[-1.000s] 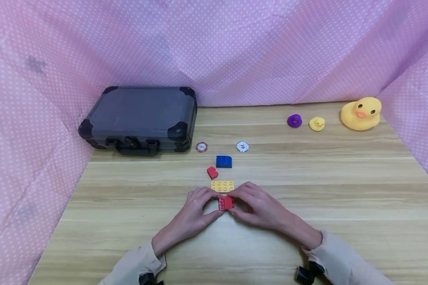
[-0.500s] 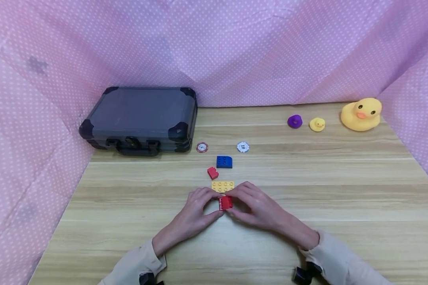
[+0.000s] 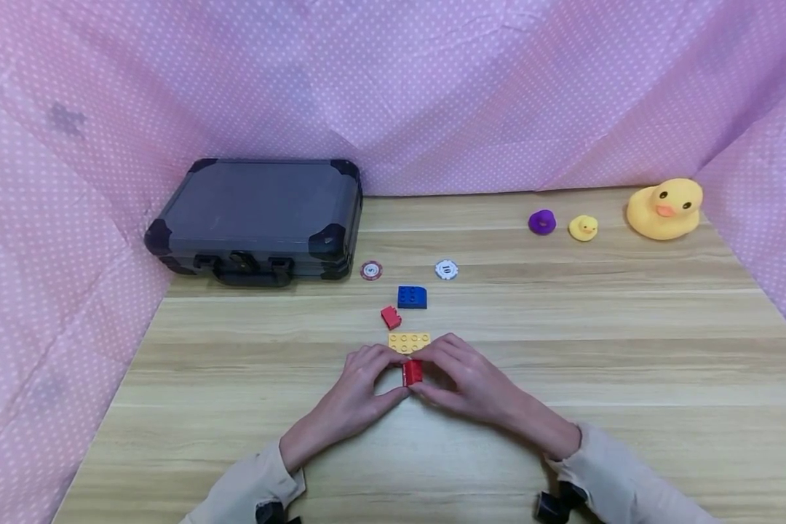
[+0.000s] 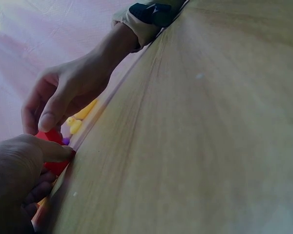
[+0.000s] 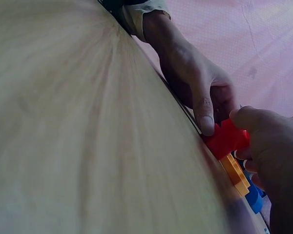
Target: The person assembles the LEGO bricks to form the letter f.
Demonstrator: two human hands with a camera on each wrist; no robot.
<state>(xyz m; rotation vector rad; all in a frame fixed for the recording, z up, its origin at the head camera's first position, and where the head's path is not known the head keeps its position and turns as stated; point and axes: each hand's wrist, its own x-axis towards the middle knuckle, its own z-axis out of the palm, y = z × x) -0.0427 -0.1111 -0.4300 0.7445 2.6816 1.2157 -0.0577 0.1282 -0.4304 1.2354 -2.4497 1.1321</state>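
Observation:
Two red toy building bricks sit together between both hands at the near middle of the table. My left hand (image 3: 360, 386) pinches the lower red brick (image 4: 57, 168) at the tabletop, thumb in front and fingers behind. My right hand (image 3: 474, 378) grips the upper red brick (image 4: 50, 135), which is tilted on the lower one in the right wrist view. From the head view the pair shows as one red block (image 3: 412, 372), partly covered by fingertips. Just behind the hands lies a yellow brick (image 3: 409, 342) with studs up.
Beyond it are a small red brick (image 3: 391, 317) and a blue brick (image 3: 412, 297). A red-rimmed chip (image 3: 371, 270) and a white chip (image 3: 447, 269) lie farther back. A grey case (image 3: 255, 211) stands back left; a purple duck (image 3: 541, 222), small yellow duck (image 3: 583, 228) and large duck (image 3: 665, 209) stand back right.
My right hand has shifted slightly left and brought the upper red brick over the lower one, covering its studs. The left hand has stayed almost still.

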